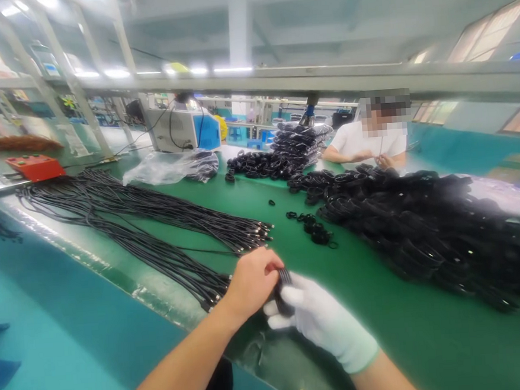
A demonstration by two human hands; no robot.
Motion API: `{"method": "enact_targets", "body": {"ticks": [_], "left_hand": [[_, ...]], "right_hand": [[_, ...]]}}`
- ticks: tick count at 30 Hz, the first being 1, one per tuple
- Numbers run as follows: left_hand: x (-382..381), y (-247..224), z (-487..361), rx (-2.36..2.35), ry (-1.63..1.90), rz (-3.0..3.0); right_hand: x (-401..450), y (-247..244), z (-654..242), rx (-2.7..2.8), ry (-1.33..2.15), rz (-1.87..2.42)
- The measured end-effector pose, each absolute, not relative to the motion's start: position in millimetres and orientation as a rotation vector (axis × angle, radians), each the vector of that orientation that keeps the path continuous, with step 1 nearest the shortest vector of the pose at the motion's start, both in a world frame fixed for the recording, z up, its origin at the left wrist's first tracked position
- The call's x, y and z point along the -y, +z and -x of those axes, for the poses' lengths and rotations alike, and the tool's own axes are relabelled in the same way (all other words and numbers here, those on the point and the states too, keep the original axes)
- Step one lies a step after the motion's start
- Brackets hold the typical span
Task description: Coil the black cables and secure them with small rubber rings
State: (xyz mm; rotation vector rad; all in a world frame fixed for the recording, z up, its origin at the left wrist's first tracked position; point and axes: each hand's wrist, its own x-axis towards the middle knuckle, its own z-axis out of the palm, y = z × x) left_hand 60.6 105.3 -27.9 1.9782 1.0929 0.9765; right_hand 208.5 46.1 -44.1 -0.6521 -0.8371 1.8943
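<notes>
A small coil of black cable [284,297] is held between my two hands above the front edge of the green table [386,340]. My left hand [253,281] is bare, its fingers pinched at the top of the coil. My right hand [319,317] wears a white glove and is closed round the coil from the right. Just left of my hands, straight black cables [156,241] lie in two long bundles, their metal-tipped ends towards me. Beyond my hands lie several small black rings [316,229]. My fingers hide part of the coil.
A large heap of coiled black cables [405,226] covers the right side. Farther back are bagged coils [298,142], a plastic bag [160,168], a blue-and-white machine [184,129] and a red control box [35,168]. A co-worker [367,140] sits across the table.
</notes>
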Motion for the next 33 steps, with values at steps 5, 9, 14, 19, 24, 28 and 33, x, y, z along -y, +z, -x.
{"method": "enact_targets", "body": {"ticks": [5,9,14,19,24,28,33], "left_hand": [[-119.8,-10.6,-38.1,-0.64,0.667,-1.724],[-121.5,-11.3,-32.1,-0.517,0.558,-1.687],[-116.6,-7.8,-32.2,-0.762,0.628,-1.829],[-113.1,-10.4,-30.5,-0.722,0.689,-1.797],[-113.0,-17.5,-33.9,-0.709,0.706,-1.761],[-111.9,-18.4,-37.1,-0.736,0.728,-1.76],[-105.4,-28.8,-41.6,-0.868,0.931,-1.817]], "right_hand": [[-45.0,-35.3,-211.3,0.566,2.186,0.417],[-44.3,-35.2,-208.9,0.601,2.225,0.5],[-44.9,-39.7,-205.1,0.868,1.794,0.81],[-42.3,-26.7,-202.7,1.036,1.671,0.993],[-43.9,-27.0,-201.5,1.008,1.684,1.038],[-46.9,-37.7,-203.8,1.016,1.559,1.062],[-44.6,-38.6,-204.6,0.948,1.716,0.866]]}}
